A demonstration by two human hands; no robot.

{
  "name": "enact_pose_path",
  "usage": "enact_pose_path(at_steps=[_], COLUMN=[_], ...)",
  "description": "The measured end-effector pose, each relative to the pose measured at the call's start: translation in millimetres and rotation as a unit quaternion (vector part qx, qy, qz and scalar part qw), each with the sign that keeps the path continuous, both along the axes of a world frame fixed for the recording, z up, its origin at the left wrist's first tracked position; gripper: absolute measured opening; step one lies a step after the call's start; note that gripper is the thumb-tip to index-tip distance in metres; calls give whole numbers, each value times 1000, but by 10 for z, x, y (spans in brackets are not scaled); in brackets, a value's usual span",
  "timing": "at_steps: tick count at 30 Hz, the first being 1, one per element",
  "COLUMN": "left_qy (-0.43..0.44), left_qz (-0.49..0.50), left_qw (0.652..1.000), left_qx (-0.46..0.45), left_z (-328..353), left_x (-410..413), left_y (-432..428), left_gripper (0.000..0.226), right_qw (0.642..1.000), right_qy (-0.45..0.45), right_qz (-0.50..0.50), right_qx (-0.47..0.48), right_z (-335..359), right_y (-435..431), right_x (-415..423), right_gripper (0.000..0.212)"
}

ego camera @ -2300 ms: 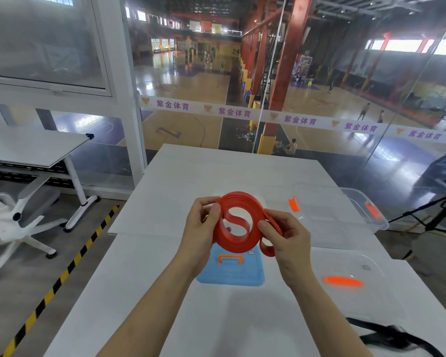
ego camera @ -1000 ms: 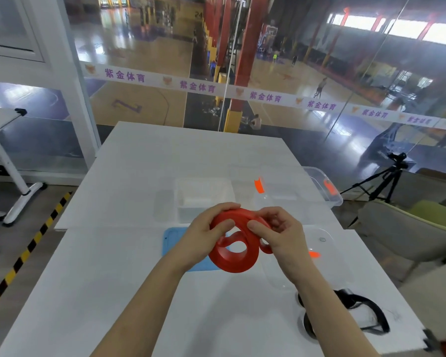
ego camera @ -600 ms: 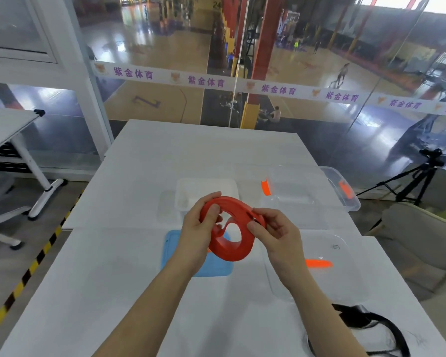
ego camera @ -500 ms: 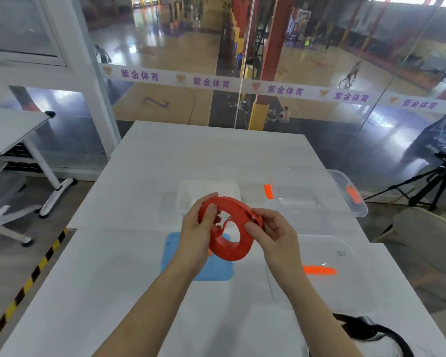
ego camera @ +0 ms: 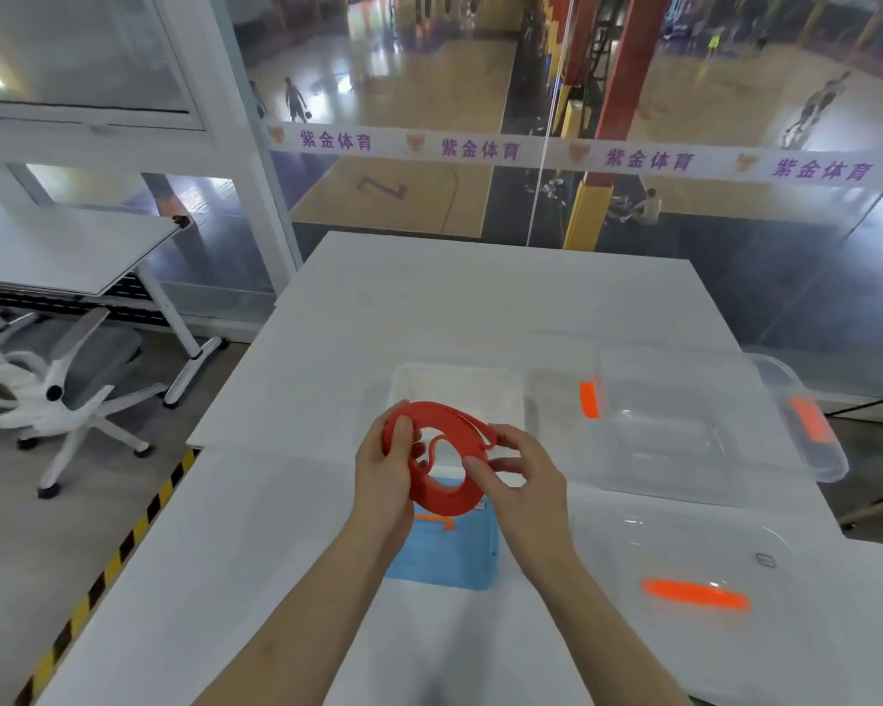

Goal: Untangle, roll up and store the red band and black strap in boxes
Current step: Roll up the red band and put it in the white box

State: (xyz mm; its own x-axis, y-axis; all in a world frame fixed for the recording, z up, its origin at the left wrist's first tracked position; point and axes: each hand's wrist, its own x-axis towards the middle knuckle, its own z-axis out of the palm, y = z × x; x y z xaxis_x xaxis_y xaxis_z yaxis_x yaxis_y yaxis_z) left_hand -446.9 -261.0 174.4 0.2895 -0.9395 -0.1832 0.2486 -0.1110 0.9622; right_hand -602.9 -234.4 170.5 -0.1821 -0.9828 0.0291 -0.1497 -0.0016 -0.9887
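The red band (ego camera: 442,496) is coiled into a flat ring and held above the table between both hands. My left hand (ego camera: 384,473) pinches its left side with the thumb over the outer turns. On the right side, my right hand (ego camera: 523,484) grips the coil with thumb and fingers near the loose end. Just behind the hands sits a small clear box (ego camera: 457,392), open. A larger clear box (ego camera: 684,425) with orange latches stands to its right. The black strap is out of view.
A blue lid (ego camera: 447,557) with an orange handle lies under the hands. A clear lid (ego camera: 704,578) with an orange latch lies front right. The white table (ego camera: 276,527) ends on the left above yellow-black floor tape; a glass wall stands behind it.
The coil has been wound tighter and flatter, and the hands carried it slightly forward toward the small box. The view tipped up, so the black strap left the frame.
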Motion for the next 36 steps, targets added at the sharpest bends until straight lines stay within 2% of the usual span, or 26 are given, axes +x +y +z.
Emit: enact_pose_path(at_steps=[3, 8, 11, 15, 17, 20, 23, 25, 30, 34, 36], left_qy=[7, 21, 30, 24, -27, -163, -322, -383, -404, -389, -380], left_qz=[8, 13, 6, -17, -60, -118, -109, -132, -220, -205, -196], left_qw=[1000, 999, 998, 995, 992, 976, 936, 906, 875, 886, 892], left_qx=[15, 48, 58, 93, 106, 87, 93, 122, 150, 147, 146], left_z=[-141, -385, -528, -749, -857, -991, -1278, -1514, -1897, -2055, -2077], left_x=[79, 178, 197, 267, 325, 492, 726, 840, 834, 799, 786], left_y=[-224, -685, -957, -1337, -1518, -1776, -2029, -2167, -2367, -2484, -2554], left_gripper=[25, 24, 24, 26, 29, 33, 34, 42, 55, 58, 57], right_qw=[1000, 998, 997, 993, 991, 986, 979, 973, 955, 937, 929], right_qy=[4, 32, 52, 65, 65, 69, 101, 130, 198, 250, 269], right_qz=[-5, 20, -9, -33, -32, -36, -39, -37, -10, 18, 28], right_qx=[23, 51, 47, 88, 115, 146, 175, 189, 219, 243, 252], right_z=[-128, -259, -360, -536, -663, -859, -1084, -1250, -1642, -1924, -2045], right_y=[-183, -472, -780, -1306, -1559, -1908, -2222, -2414, -2790, -2992, -3085], right_x=[102, 282, 343, 408, 408, 381, 334, 309, 330, 372, 397], right_gripper=[37, 52, 48, 41, 30, 21, 24, 27, 25, 10, 10])
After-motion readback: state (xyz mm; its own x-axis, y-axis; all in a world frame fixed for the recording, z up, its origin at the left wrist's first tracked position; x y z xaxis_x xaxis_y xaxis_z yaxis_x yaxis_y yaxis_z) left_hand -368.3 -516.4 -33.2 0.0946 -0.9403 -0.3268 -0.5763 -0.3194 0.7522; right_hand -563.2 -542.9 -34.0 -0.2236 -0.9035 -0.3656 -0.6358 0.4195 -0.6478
